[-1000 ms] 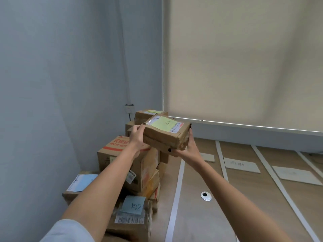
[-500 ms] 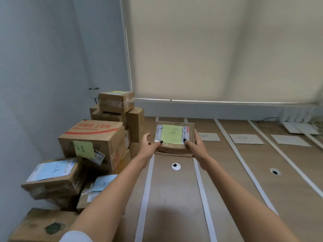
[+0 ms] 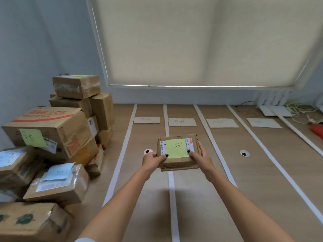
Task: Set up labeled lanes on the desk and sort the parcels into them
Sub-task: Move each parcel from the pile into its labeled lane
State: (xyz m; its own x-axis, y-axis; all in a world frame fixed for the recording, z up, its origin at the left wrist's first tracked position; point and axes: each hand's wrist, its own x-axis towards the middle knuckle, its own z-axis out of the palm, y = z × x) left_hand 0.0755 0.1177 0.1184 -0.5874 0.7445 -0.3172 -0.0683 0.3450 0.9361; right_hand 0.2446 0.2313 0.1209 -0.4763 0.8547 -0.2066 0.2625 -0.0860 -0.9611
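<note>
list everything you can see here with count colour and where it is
small brown cardboard parcel: one, green sticky note on top, held above a tape line mid-desk
stacked cardboard parcels: many, brown, piled at the desk's left
white tape strips: about five, dividing the wooden desk into lanes
paper lane labels: four, pale, far end of lanes
cable holes: two, desk surface
roller blind: one, cream, behind
left hand: grips parcel's left edge
right hand: grips its right edge
</note>
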